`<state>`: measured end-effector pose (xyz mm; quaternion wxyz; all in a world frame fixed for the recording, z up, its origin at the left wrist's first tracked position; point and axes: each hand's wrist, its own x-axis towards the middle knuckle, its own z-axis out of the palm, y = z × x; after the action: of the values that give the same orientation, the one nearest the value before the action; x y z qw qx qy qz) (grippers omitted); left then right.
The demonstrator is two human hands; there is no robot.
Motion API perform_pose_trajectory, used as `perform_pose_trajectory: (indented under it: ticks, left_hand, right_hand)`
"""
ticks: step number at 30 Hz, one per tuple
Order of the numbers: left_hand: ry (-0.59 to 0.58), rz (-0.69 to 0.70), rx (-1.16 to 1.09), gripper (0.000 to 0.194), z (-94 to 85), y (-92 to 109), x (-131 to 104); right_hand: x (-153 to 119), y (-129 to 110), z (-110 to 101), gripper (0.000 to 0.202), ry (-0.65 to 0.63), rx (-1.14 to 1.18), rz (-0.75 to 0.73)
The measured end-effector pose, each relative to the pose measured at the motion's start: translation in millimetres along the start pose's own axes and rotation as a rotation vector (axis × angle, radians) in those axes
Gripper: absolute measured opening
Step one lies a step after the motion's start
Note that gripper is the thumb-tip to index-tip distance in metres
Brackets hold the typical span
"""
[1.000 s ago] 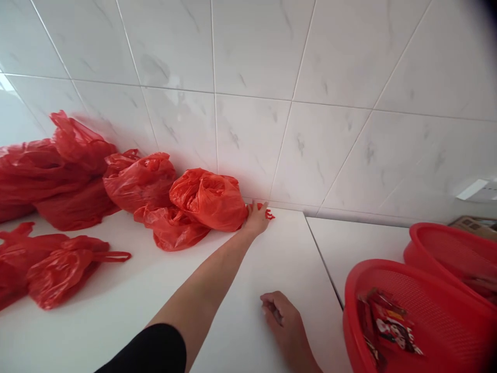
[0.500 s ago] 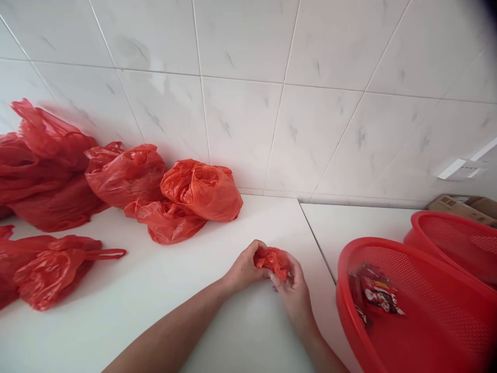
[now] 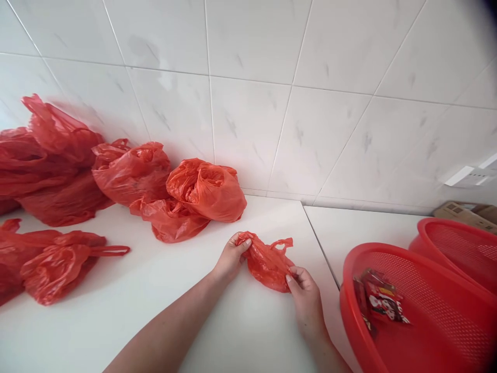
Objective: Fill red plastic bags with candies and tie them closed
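Note:
Between my two hands a crumpled red plastic bag point(image 3: 268, 264) is stretched out, low over the white table point(image 3: 236, 326). My left hand point(image 3: 232, 255) pinches its upper left end between thumb and fingers. At the lower right end, my right hand point(image 3: 305, 290) grips the bag's edge in the same way. A loose handle loop sticks up from the bag's right side. Whether anything lies inside the bag I cannot tell.
Several filled red plastic bags point(image 3: 209, 191) stand along the tiled wall at the left. A knotted red bag point(image 3: 58, 269) lies nearer. On the right, a red basket point(image 3: 361, 254) holds packets point(image 3: 384, 300); behind it are another basket point(image 3: 430, 233) and a cardboard box point(image 3: 454, 212).
The red bag was bunched up small between my hands; now it is spread wider, with a handle loop showing. My hands have moved apart, left hand leftward, right hand to the right.

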<state>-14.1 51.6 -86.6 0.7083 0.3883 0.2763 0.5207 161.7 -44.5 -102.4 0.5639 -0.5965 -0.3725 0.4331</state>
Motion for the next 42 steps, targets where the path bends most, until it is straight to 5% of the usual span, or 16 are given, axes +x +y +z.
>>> perform_pose_trajectory:
  ticks: [4, 9, 13, 17, 22, 25, 30, 37, 42]
  left_hand:
    - [-0.013, -0.011, -0.062, 0.020, -3.6, 5, 3]
    - [-0.088, -0.053, -0.127, 0.025, 4.7, 8, -1]
    - [-0.168, -0.109, -0.157, 0.034, 17.5, 8, -9]
    - [-0.255, -0.133, -0.151, 0.048, 20.6, 10, -14]
    - [-0.277, -0.099, 0.023, 0.073, 14.2, 7, -14]
    - [-0.262, -0.136, 0.115, 0.086, 17.5, 2, -15]
    - [-0.064, -0.109, 0.144, 0.017, 16.6, -1, -8]
    - [0.275, 0.059, 0.016, 0.018, -6.5, 12, 21]
    - [0.391, 0.204, -0.012, 0.022, 7.1, 29, 54]
  right_hand:
    - [-3, -5, 0, 0.021, 0.024, -0.164, -0.098]
    - [-14, -12, 2, 0.037, 0.226, -0.303, -0.456]
    - [-21, -13, 11, 0.056, 0.098, -0.202, -0.359]
    - [-21, -11, 15, 0.013, -0.093, -0.263, -0.326]
    - [-16, -13, 7, 0.018, 0.158, -0.188, -0.199]
    - [-14, -14, 2, 0.023, 0.192, -0.168, -0.203]
    - [-15, -17, -2, 0.027, 0.194, -0.197, -0.208]
    - [-10, -18, -4, 0.019, 0.315, -0.196, -0.117]
    - [-7, -16, -6, 0.007, 0.337, -0.152, -0.084]
